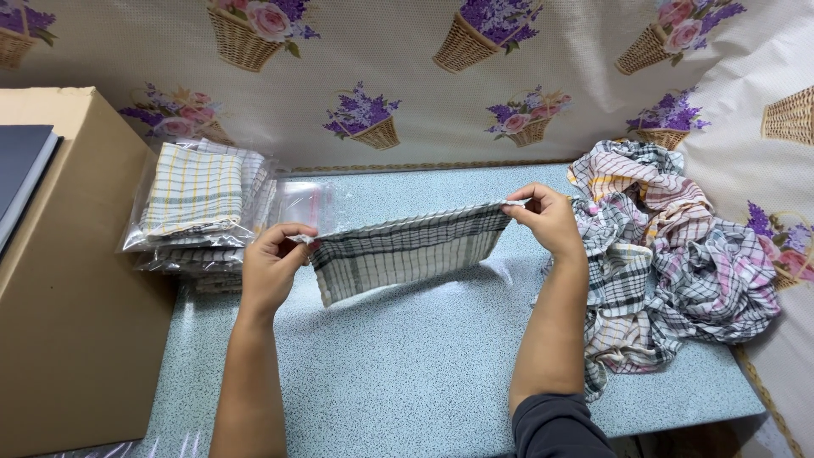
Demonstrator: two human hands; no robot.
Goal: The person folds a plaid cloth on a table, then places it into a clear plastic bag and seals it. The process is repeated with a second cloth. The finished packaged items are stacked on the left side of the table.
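Both hands are raised over the worktop (407, 365). The left hand (271, 267) pinches one top corner of a folded checked cloth (405, 251) and the right hand (547, 219) pinches the other — each grip closed tight on the fabric, thumb over fingers. The cloth hangs below and between the two grips, its top edge taut and rising toward the right, its lower edge clear of the worktop. To fold well, judged from this: keep tension even, level the corners, match edges before lowering. Farther off, bagged cloths (197, 212) are stacked beside a carton (76, 322) at left; loose cloths (670, 254) are heaped at right.
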